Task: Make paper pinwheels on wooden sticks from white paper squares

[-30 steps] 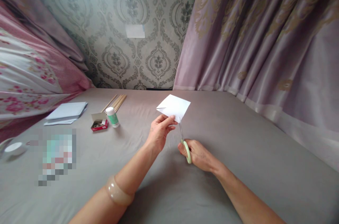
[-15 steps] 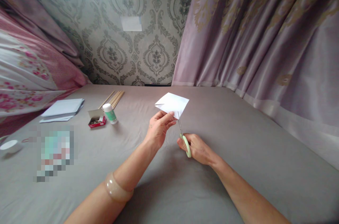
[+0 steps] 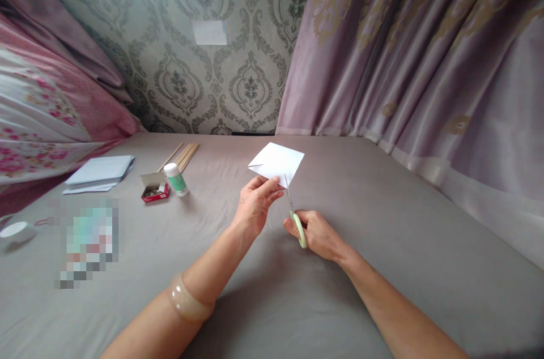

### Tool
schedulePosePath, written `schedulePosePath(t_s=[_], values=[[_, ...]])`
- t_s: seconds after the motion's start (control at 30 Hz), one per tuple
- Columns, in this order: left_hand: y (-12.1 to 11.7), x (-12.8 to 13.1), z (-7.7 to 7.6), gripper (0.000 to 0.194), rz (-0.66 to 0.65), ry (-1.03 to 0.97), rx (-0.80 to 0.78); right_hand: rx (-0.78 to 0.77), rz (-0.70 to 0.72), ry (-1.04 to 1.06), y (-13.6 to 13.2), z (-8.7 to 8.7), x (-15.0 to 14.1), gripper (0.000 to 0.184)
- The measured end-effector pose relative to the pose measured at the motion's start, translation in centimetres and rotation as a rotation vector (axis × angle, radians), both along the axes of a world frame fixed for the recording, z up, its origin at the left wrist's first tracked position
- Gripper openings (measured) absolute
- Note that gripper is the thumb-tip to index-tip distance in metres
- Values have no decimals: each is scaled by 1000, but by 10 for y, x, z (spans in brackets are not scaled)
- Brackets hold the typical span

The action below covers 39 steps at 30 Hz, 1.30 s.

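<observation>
A square of white paper [image 3: 278,159], turned corner-down, is pinched near its lower edge by my left hand [image 3: 255,203]. A slit runs in from its left corner. My right hand [image 3: 317,234] is wrapped round the pale green handles of a pair of scissors [image 3: 299,230]. The scissors point upward, with their blades at the paper's lower corner, just right of my left thumb. One blade shows in front of the paper; the other is hidden. Both hands are held above the grey sheet [image 3: 365,195].
To the left stand a white and green glue bottle [image 3: 175,180] and an open red box [image 3: 156,193] of small metal pieces. Behind them lie wooden sticks [image 3: 187,157]. Farther left are stacked papers [image 3: 100,171], a white round object [image 3: 17,233] and a blurred-out item [image 3: 91,243].
The paper, hands and scissors keep nearly the same position to each other. The whole view has shifted slightly, with things sitting a little higher in the picture.
</observation>
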<state>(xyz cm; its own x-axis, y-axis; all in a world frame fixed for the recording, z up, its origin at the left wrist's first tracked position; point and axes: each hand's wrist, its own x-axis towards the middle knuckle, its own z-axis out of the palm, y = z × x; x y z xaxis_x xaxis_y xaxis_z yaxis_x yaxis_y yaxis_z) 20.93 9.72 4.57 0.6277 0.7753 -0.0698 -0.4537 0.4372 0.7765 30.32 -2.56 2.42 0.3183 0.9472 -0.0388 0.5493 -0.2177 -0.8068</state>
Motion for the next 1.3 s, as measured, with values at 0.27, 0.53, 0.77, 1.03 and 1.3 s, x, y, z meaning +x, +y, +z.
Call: schedulePosePath(t_s=[0.27, 0.53, 0.77, 1.03, 1.3], values=[[-2, 0, -1, 27, -10, -7, 11, -2, -39, 31, 0, 2, -1, 51], [-1, 0, -2, 25, -6, 2, 17, 14, -56, 19, 0, 3, -1, 52], [-2, 1, 0, 26, 0, 0, 18, 23, -56, 40, 1, 3, -2, 53], [-2, 0, 0, 26, 6, -4, 14, 40, -73, 58, 1, 2, -3, 53], [-1, 0, -1, 27, 9, -2, 19, 47, -86, 37, 2, 1, -3, 53]])
